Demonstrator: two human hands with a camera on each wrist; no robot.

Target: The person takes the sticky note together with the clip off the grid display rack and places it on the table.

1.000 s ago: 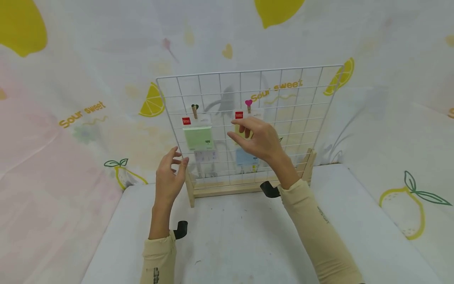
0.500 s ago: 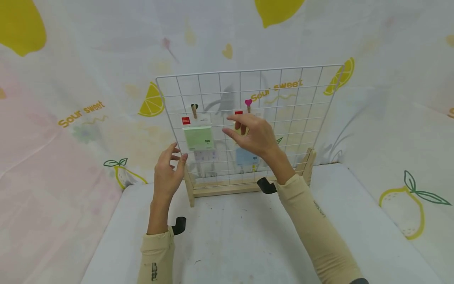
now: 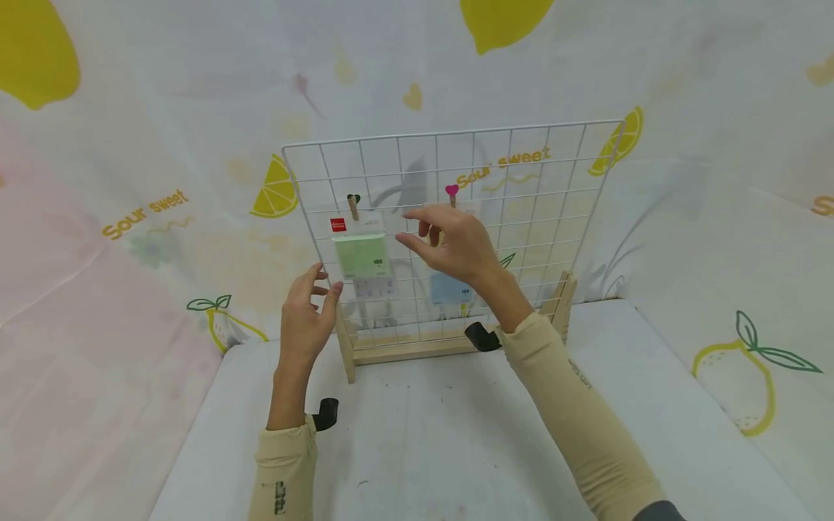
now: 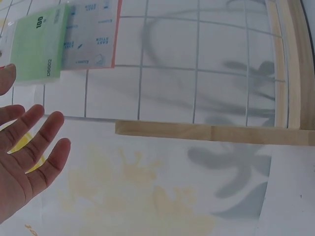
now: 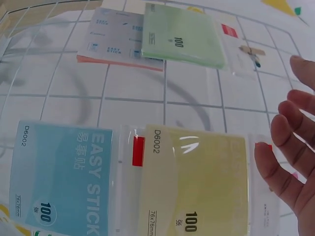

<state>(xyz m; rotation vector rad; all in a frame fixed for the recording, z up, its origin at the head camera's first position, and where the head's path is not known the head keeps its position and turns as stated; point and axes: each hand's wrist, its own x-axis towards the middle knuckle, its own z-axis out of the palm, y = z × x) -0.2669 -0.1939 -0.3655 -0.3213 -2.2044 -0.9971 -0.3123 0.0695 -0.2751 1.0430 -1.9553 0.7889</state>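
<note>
A white table (image 3: 417, 441) with small dark specks fills the near middle. Around its far, left and right sides is a pale cloth wall (image 3: 215, 123) with big yellow lemons (image 3: 504, 23), lemon slices (image 3: 276, 189) and orange words, "Sour sweet" (image 3: 146, 215); it looks pinkish on the left. At the table's far end, a white wire grid (image 3: 456, 134) stands in a wooden stand (image 3: 417, 352). Sticky notes hang on it: a green pad (image 3: 363, 257) on the left with a pale pad (image 5: 115, 42) lower down, and on the right a yellow pad (image 5: 197, 182) with a blue pad (image 3: 451, 289) below. A dark heart clip (image 3: 353, 207) is above the green pad, a pink heart clip (image 3: 452, 192) above the yellow. The left hand (image 3: 308, 318) is open, close to the grid's left edge; I can't tell if they touch. The right hand (image 3: 456, 242) is open too, in front of the yellow pad, with a gap between thumb and pointer finger. Both arms have tan sleeves (image 3: 573, 405).
</note>
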